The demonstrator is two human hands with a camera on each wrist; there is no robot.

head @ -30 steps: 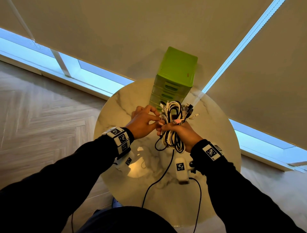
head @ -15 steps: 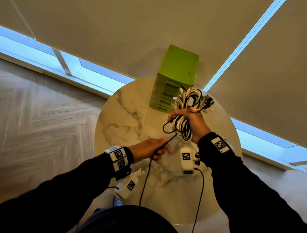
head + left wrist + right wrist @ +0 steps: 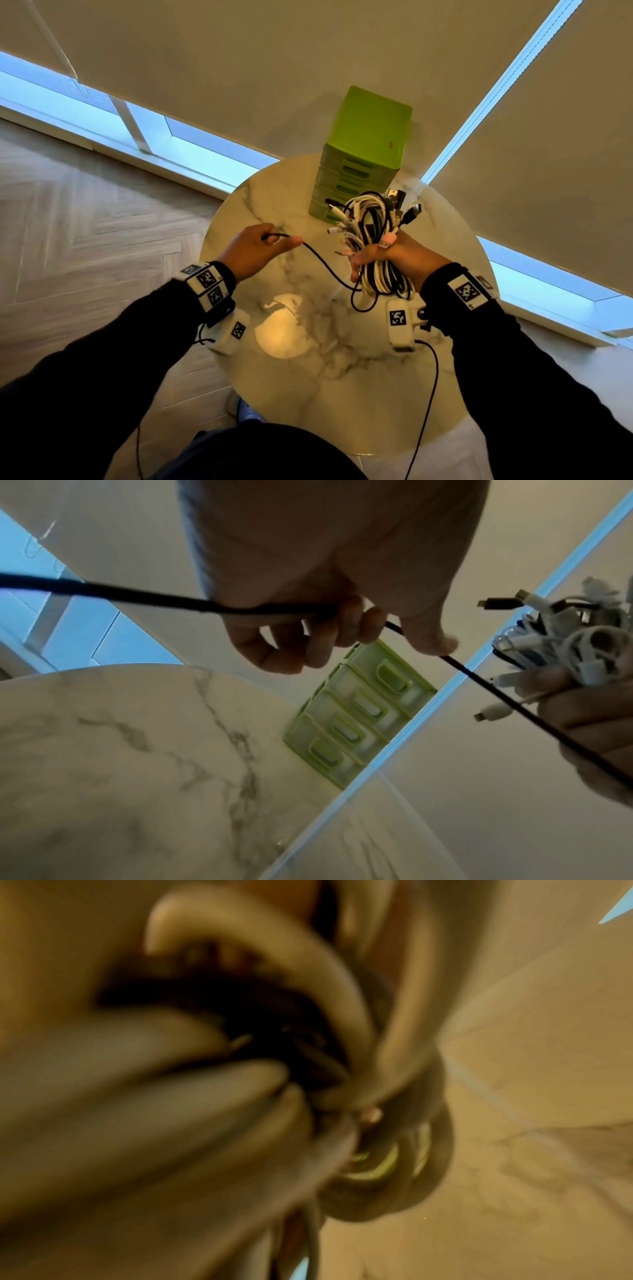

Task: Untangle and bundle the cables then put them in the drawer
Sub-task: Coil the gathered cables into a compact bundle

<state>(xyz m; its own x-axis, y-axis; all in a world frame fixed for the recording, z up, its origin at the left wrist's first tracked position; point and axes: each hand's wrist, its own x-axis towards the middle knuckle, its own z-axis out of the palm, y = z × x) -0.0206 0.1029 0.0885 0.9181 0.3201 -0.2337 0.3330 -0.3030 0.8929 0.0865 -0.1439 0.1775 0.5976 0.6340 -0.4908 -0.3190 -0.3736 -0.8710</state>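
My right hand (image 3: 394, 260) clutches the cable bundle (image 3: 373, 240) at four o'clock above the marble table (image 3: 308, 377). My left hand (image 3: 253, 251) pinches the black cable (image 3: 322, 263) at nine o'clock. I'd wrap it snugly, keeping tension.

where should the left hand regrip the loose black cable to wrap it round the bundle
Probably on the black cable along its free span near the cable bundle, coming from the left. It sags there between the left hand and right hand, nothing crossing it, and a shorter tail should wind more tightly.
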